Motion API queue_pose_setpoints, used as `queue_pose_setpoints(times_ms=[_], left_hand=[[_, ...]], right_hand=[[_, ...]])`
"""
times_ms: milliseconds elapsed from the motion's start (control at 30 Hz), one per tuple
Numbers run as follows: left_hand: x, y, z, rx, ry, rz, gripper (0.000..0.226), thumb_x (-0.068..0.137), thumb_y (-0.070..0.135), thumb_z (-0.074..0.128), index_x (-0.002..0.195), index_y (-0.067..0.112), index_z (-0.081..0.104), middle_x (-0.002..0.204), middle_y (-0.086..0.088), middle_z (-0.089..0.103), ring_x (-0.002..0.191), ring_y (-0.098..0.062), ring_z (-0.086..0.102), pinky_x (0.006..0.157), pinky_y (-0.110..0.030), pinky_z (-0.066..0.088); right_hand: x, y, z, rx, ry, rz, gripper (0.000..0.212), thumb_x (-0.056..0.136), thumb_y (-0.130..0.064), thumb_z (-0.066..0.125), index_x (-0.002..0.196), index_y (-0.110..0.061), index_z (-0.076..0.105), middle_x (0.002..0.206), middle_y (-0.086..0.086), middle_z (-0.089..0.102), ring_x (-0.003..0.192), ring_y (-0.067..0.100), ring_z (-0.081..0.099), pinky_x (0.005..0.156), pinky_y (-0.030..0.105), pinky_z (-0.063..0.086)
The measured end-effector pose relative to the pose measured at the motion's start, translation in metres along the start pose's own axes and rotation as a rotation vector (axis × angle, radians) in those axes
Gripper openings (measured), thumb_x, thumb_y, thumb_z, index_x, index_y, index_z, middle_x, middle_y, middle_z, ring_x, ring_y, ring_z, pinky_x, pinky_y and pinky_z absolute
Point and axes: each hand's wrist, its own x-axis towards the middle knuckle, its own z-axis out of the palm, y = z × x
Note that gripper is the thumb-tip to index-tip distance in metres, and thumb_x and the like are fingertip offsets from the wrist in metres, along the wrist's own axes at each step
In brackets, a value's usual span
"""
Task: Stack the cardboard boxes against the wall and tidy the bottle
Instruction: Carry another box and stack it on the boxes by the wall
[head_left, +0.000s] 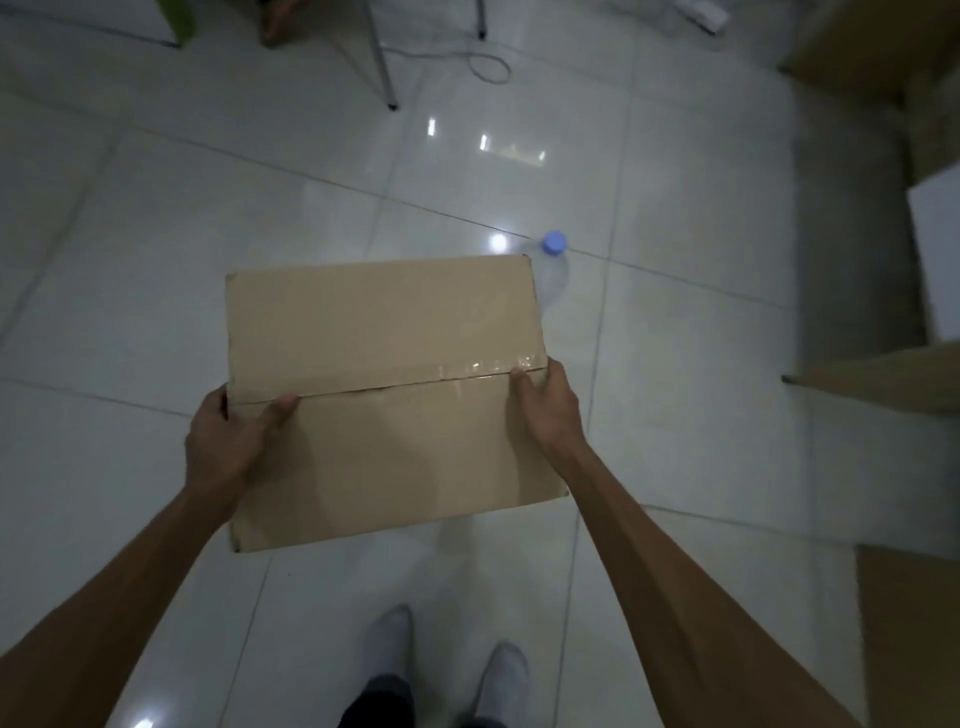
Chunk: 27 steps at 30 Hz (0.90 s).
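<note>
Glossy white floor tiles (260, 291) are gleaming below as both hands are carrying a plain tan cardboard box (384, 395), tape shining along its seam, no readable print. Left hand (228, 441) is gripping at nine o'clock, right hand (545, 405) at three. Blue-capped clear bottle (554, 260) is lying beyond, at one o'clock.
</note>
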Motion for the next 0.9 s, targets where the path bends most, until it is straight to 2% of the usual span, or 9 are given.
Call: queue_pose_setpoints(times_ms=[67, 200, 400, 567, 700, 800, 900], left_hand=[[-0.024, 0.002, 0.017, 0.041, -0.039, 0.018, 0.075, 0.077, 0.048, 0.077, 0.138, 0.014, 0.051, 0.136, -0.013, 0.058, 0.119, -0.035, 0.056, 0.096, -0.047, 0.047], [-0.073, 0.01, 0.058, 0.115, -0.133, 0.073, 0.072, 0.078, 0.047, 0.076, 0.136, 0.012, 0.053, 0.133, -0.014, 0.06, 0.116, -0.036, 0.057, 0.094, -0.047, 0.047], [-0.147, 0.041, 0.135, 0.232, -0.317, 0.176, 0.077, 0.077, 0.051, 0.075, 0.138, 0.011, 0.052, 0.135, -0.014, 0.059, 0.118, -0.037, 0.057, 0.1, -0.051, 0.047], [-0.234, 0.084, 0.214, 0.309, -0.484, 0.301, 0.066, 0.077, 0.047, 0.077, 0.13, 0.013, 0.058, 0.127, -0.012, 0.064, 0.111, -0.033, 0.06, 0.092, -0.044, 0.048], [-0.31, 0.12, 0.261, 0.341, -0.6, 0.404, 0.066, 0.076, 0.048, 0.078, 0.129, 0.013, 0.058, 0.125, -0.012, 0.065, 0.109, -0.033, 0.061, 0.092, -0.043, 0.049], [-0.372, 0.151, 0.285, 0.368, -0.685, 0.487, 0.068, 0.078, 0.046, 0.077, 0.132, 0.011, 0.057, 0.128, -0.013, 0.064, 0.112, -0.034, 0.06, 0.093, -0.045, 0.049], [-0.436, 0.185, 0.301, 0.398, -0.769, 0.557, 0.071, 0.078, 0.047, 0.077, 0.134, 0.01, 0.054, 0.13, -0.014, 0.062, 0.112, -0.036, 0.06, 0.095, -0.048, 0.049]], right_hand=[[-0.015, 0.025, -0.026, 0.027, 0.027, 0.037, 0.048, 0.098, -0.039, 0.05, 0.139, -0.016, 0.043, 0.133, 0.01, 0.058, 0.121, 0.031, 0.055, 0.086, 0.026, 0.039], [-0.044, 0.08, -0.08, 0.096, 0.09, 0.121, 0.047, 0.098, -0.037, 0.052, 0.139, -0.016, 0.044, 0.133, 0.009, 0.059, 0.12, 0.029, 0.055, 0.088, 0.026, 0.04], [-0.093, 0.155, -0.18, 0.181, 0.249, 0.24, 0.046, 0.097, -0.038, 0.052, 0.137, -0.017, 0.045, 0.132, 0.007, 0.059, 0.12, 0.028, 0.056, 0.087, 0.026, 0.039], [-0.151, 0.22, -0.28, 0.258, 0.443, 0.34, 0.046, 0.096, -0.037, 0.053, 0.136, -0.016, 0.047, 0.129, 0.009, 0.061, 0.118, 0.029, 0.057, 0.09, 0.029, 0.042], [-0.204, 0.253, -0.352, 0.345, 0.585, 0.398, 0.042, 0.096, -0.036, 0.054, 0.133, -0.017, 0.05, 0.125, 0.006, 0.062, 0.115, 0.026, 0.059, 0.085, 0.024, 0.04], [-0.249, 0.266, -0.404, 0.39, 0.675, 0.449, 0.042, 0.095, -0.036, 0.054, 0.133, -0.018, 0.051, 0.126, 0.006, 0.063, 0.116, 0.027, 0.059, 0.09, 0.028, 0.044], [-0.297, 0.272, -0.452, 0.441, 0.758, 0.472, 0.043, 0.094, -0.037, 0.054, 0.132, -0.017, 0.051, 0.128, 0.005, 0.061, 0.119, 0.026, 0.057, 0.092, 0.027, 0.041]])
